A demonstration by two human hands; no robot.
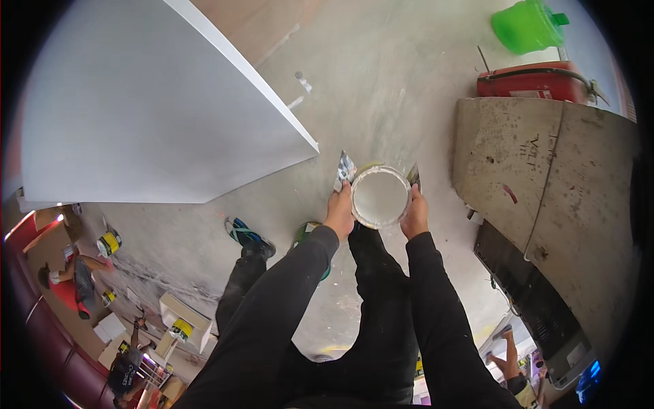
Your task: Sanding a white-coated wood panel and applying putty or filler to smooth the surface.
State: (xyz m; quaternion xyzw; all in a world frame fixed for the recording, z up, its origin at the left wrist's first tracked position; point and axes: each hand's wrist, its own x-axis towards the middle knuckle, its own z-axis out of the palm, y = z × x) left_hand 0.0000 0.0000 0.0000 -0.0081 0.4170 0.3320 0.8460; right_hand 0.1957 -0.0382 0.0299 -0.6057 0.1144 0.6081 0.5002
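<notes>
Left grip (340, 210) is clasped against the left side of a round tub (379, 224), with a flat, pointed metal blade (345, 168) jutting forward from its fingers. The right grip (415, 213) is likewise closed on the tub's opposite side, a darker second blade (414, 175) sticking up beside the rim. The tub is between the two hands, in front of the person's body, its mouth facing the camera and showing a smooth pale grey inside; whether its base meets the floor (381, 88) cannot be told. Just left of the left forearm, a green container (304, 235) is partly hidden, and beyond it stands a foot in a strapped sandal (245, 235). A big pale panel (157, 109) fills the upper left. To the right is a concrete block (504, 150), with a red fire extinguisher (528, 82) and a green jug (524, 28) beyond it.
</notes>
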